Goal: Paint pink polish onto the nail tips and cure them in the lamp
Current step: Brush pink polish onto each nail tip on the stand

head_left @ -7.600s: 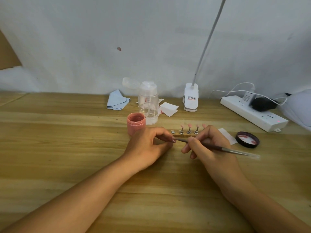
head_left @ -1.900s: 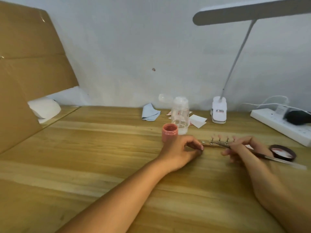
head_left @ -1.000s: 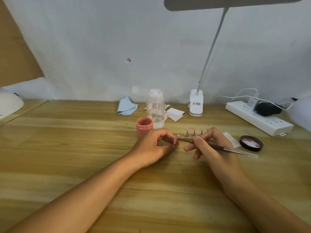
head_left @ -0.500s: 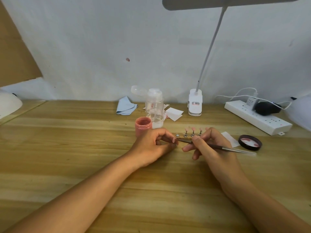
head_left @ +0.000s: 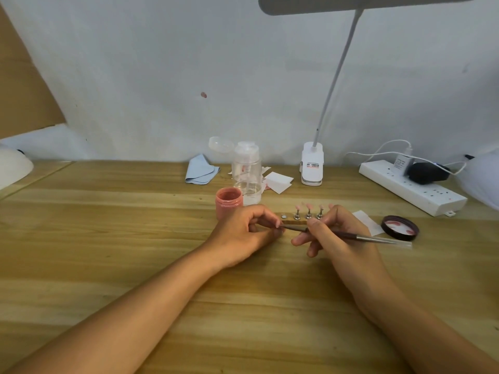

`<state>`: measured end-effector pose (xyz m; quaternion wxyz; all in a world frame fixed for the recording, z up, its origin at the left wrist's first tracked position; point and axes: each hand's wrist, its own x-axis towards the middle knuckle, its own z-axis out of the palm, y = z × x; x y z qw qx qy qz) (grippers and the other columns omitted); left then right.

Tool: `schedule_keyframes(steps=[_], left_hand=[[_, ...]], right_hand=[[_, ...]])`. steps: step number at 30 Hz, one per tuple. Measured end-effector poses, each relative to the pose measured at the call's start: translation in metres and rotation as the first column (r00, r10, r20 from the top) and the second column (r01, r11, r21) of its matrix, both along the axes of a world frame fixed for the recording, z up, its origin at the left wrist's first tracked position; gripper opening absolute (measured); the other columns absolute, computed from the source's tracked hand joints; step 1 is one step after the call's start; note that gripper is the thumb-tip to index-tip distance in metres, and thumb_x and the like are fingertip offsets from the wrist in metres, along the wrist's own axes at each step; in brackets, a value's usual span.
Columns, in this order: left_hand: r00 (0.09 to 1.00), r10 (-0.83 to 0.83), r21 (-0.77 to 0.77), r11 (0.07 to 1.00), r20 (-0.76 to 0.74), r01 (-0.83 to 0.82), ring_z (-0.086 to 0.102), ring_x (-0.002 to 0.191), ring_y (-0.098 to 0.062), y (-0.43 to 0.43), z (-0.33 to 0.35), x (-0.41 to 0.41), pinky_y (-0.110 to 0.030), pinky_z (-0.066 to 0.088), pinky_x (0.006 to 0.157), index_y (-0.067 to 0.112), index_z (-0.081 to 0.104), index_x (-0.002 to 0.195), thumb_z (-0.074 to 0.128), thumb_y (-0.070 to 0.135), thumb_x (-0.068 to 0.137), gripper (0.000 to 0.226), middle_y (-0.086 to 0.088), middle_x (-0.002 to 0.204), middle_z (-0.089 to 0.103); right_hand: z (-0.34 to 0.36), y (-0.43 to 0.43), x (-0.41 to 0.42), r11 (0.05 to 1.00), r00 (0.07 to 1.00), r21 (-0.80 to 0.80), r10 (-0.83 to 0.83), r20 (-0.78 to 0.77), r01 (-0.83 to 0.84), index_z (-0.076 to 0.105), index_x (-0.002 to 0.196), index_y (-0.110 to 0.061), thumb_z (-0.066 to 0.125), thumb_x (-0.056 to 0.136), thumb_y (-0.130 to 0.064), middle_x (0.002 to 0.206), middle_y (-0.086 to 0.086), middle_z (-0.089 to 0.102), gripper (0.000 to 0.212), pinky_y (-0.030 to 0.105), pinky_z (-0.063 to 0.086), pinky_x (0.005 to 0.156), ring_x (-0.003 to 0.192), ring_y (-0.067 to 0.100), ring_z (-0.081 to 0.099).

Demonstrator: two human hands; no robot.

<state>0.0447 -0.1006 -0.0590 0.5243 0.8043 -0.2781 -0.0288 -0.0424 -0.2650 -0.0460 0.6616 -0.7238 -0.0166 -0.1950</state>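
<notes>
Right hand (head_left: pixel 340 245) pinches one brush (head_left: pixel 351 235); left hand (head_left: pixel 243 236) curled, hold unclear; three pink nail tips (head_left: pixel 308 205) behind

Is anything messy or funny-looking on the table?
A little. The holder's leftmost peg has no nail tip, unlike the pink tips beside it. The jar stands open, and a lid lies apart, smeared pink inside.
</notes>
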Motion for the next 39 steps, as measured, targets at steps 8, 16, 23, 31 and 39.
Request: schedule_keyframes(steps=[8, 16, 23, 31, 39], left_hand=[[1.0, 0.006, 0.009, 1.0, 0.01, -0.006, 0.033, 0.045, 0.0, 0.0, 0.001, -0.001, -0.011, 0.026, 0.047, 0.024, 0.067, 0.085, 0.073, 0.01, 0.086, 0.015, 0.012, 0.085, 0.07], [1.0, -0.008, -0.009, 1.0, -0.001, 0.008, 0.039, 0.057, -0.003, 0.0, 0.0, 0.0, -0.017, 0.034, 0.056, 0.026, 0.068, 0.084, 0.073, 0.012, 0.086, 0.015, 0.003, 0.096, 0.075], [1.0, 0.01, -0.016, 1.0, 0.014, -0.01, 0.044, 0.051, 0.006, 0.0, 0.0, -0.002, -0.011, 0.033, 0.055, 0.025, 0.072, 0.087, 0.076, 0.012, 0.085, 0.013, 0.011, 0.087, 0.072], [0.991, 0.084, -0.095, 0.993, 0.103, -0.075, 0.038, 0.051, -0.005, 0.001, 0.005, -0.006, -0.022, 0.035, 0.055, 0.031, 0.071, 0.081, 0.076, 0.008, 0.083, 0.023, 0.018, 0.083, 0.073], [0.999, 0.031, -0.236, 0.972, 0.034, -0.022, 0.066, 0.064, -0.017, -0.004, 0.01, -0.014, -0.02, 0.048, 0.052, 0.026, 0.073, 0.086, 0.074, 0.009, 0.084, 0.017, 0.007, 0.085, 0.077]], right_hand=[[0.002, 0.002, -0.002, 0.999, 1.0, 0.036, -0.013, 0.001, 0.013, 0.045, 0.081, 0.008, 0.055, 0.095, -0.004, 0.069, 0.012, 0.073, 0.021, 0.018, 0.049, 0.055, 0.05, 0.013, 0.055], [0.002, 0.0, -0.001, 0.991, 0.996, 0.104, -0.087, 0.025, 0.084, 0.046, 0.079, 0.005, 0.054, 0.094, -0.002, 0.064, 0.012, 0.071, 0.019, 0.016, 0.045, 0.052, 0.047, 0.01, 0.052], [0.0, -0.003, -0.002, 0.978, 0.976, 0.065, -0.202, 0.077, 0.197, 0.048, 0.08, -0.002, 0.055, 0.093, -0.005, 0.066, 0.009, 0.071, 0.015, 0.016, 0.045, 0.053, 0.051, 0.009, 0.053], [0.0, -0.008, -0.001, 0.973, 0.969, 0.003, -0.228, 0.1, 0.229, 0.06, 0.099, -0.008, 0.048, 0.1, -0.016, 0.073, 0.01, 0.072, 0.014, 0.021, 0.049, 0.048, 0.051, 0.011, 0.06], [-0.016, -0.001, 0.008, 0.923, 0.986, -0.36, -0.094, 0.139, 0.139, 0.045, 0.1, -0.036, 0.069, 0.079, 0.001, 0.086, -0.011, 0.066, 0.049, 0.041, 0.055, 0.071, 0.063, 0.014, 0.056]])
